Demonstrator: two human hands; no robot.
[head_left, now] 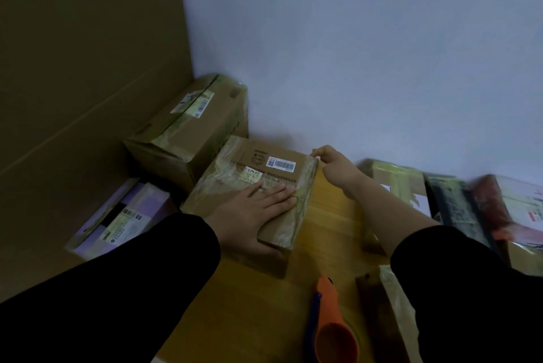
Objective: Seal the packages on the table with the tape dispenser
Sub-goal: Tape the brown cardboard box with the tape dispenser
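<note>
A small brown cardboard package [264, 166], taped and bearing a barcode label, lies in the middle of the wooden table [323, 233]. My left hand [252, 210] presses flat on its top with straight fingers, the thumb along the near side. My right hand [335, 168] reaches to the package's far right corner, fingertips touching its edge; the fingers look curled there. An orange tape dispenser [332, 321] with a blue part lies on the table near the bottom edge, apart from both hands.
A larger taped box [194, 118] stands behind the package, against the white wall. A purple-and-white box [123, 215] sits at left beside a tall cardboard sheet [88, 69]. Several more packages [458, 204] crowd the right side, blurred. A brown box [379, 312] lies near the dispenser.
</note>
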